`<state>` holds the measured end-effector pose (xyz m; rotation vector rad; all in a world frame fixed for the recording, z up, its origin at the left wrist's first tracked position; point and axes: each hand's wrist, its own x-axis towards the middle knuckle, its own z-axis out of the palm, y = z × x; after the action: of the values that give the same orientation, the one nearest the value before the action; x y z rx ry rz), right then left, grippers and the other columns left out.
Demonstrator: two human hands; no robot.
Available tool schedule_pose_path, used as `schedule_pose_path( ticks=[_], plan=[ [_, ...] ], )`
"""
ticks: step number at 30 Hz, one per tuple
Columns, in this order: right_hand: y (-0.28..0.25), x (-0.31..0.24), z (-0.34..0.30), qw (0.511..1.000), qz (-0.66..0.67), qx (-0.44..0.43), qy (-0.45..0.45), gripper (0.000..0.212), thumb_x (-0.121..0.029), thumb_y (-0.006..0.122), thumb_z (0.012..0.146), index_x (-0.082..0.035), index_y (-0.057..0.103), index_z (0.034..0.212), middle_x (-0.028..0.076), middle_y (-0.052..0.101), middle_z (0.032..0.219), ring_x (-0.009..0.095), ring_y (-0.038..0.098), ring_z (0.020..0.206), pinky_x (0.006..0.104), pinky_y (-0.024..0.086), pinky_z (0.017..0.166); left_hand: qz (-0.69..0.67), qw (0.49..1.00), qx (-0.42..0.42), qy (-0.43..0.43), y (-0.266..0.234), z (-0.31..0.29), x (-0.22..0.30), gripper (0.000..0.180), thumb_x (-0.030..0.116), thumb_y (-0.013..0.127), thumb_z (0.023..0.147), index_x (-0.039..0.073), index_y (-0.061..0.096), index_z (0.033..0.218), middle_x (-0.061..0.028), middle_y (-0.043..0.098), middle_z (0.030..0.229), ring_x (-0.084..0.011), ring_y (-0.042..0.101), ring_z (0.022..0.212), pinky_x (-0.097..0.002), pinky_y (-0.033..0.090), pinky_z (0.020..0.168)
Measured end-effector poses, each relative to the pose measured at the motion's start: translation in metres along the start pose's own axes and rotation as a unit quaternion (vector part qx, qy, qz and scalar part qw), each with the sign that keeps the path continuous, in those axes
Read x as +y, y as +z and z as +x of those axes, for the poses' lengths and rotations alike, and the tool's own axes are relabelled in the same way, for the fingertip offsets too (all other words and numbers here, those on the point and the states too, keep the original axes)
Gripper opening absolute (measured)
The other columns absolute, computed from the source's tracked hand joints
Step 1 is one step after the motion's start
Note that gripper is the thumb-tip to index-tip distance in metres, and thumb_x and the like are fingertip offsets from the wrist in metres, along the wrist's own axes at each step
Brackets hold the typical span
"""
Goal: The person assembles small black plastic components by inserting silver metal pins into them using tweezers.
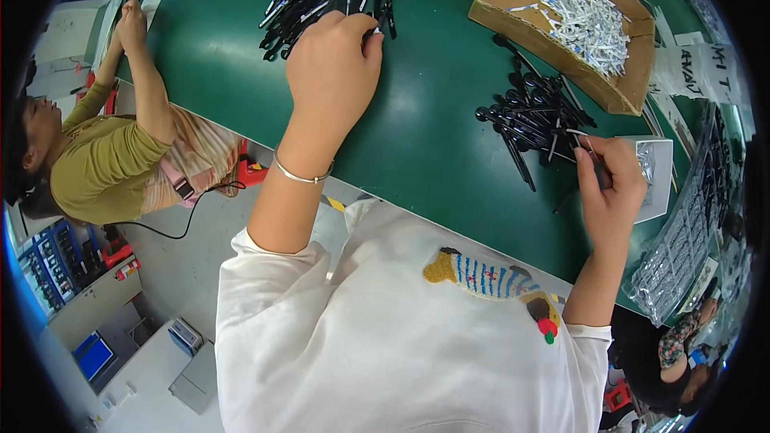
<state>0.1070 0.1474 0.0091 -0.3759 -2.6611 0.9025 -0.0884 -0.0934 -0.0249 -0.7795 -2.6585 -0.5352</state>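
Green table (433, 144), grey floor (212, 232)

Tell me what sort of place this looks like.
Probably a factory assembly workshop. The long green worktable carries heaps of similar small black parts, a cardboard box holds many thin white pieces, and a co-worker is at the same table.

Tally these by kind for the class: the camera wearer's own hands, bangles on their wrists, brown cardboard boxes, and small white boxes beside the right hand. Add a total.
Hands: 2 (left hand, right hand)
Bangle: 1
Brown cardboard box: 1
Small white box: 1
Total: 5
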Motion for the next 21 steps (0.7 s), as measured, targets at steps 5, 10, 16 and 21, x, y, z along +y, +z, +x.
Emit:
schedule_pose_path(
  ticks=[5, 10, 16, 21],
  plan=[
    [-0.004, -0.004, 0.001, 1.0, -0.001, -0.007, 0.001, 0.01, 0.001, 0.066, 0.075, 0.002, 0.063, 0.085, 0.01, 0.058, 0.073, 0.018, 0.059, 0.063, 0.0253, 0.047, 0.058, 0.02, 1.0, -0.012, 0.006, 0.0, 0.011, 0.005, 0.01, 0.013, 0.068, 0.07, 0.008, 0.068, 0.079, -0.008, 0.059, 0.073, -0.0268, 0.06, 0.068, -0.0356, 0.049, 0.059],
    [-0.005, -0.002, 0.001, 1.0, 0.002, -0.008, -0.015, 0.009, 0.002, 0.065, 0.075, 0.002, 0.063, 0.084, 0.011, 0.058, 0.073, 0.019, 0.059, 0.063, 0.0257, 0.047, 0.059, 0.02, 0.998, -0.001, 0.053, 0.006, 0.015, 0.01, 0.005, 0.01, 0.065, 0.072, 0.007, 0.064, 0.076, -0.0074, 0.057, 0.069, -0.0268, 0.057, 0.065, -0.0354, 0.046, 0.057],
    [-0.006, -0.001, 0.001, 1.0, 0.009, -0.018, -0.016, 0.009, 0.003, 0.065, 0.075, 0.003, 0.063, 0.084, 0.011, 0.058, 0.073, 0.019, 0.059, 0.064, 0.0255, 0.047, 0.059, 0.025, 0.997, -0.009, 0.077, 0.011, 0.012, 0.017, 0.003, 0.002, 0.059, 0.069, 0.004, 0.059, 0.072, -0.0095, 0.056, 0.071, -0.0268, 0.058, 0.071, -0.0352, 0.049, 0.059],
    [-0.004, 0.0, 0.001, 1.0, 0.007, -0.028, -0.009, 0.009, 0.003, 0.064, 0.075, 0.003, 0.063, 0.084, 0.011, 0.058, 0.073, 0.019, 0.06, 0.064, 0.0252, 0.047, 0.06, 0.021, 0.997, -0.034, 0.061, 0.01, 0.014, 0.019, 0.007, 0.007, 0.062, 0.073, 0.005, 0.064, 0.079, -0.0075, 0.058, 0.076, -0.0261, 0.059, 0.075, -0.0357, 0.05, 0.064]
  ],
)
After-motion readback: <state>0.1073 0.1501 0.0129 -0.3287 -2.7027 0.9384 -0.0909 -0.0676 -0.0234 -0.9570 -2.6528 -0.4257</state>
